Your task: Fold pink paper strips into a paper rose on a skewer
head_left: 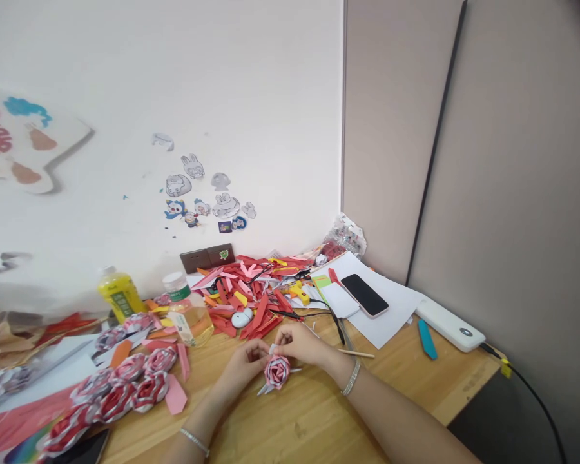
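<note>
The right forearm, wearing a sparkling bracelet, reaches in from the bottom edge. At the wooden counter, a folded pink-and-white paper flower sits between the left hand and the right hand, pale strips jutting out below it. Both hands' fingers are bent, pinching its far edge, though exactly which fold each grips is hard to tell. Similar flowers lie at left, paper pieces heap behind, and a phone rests at right
</note>
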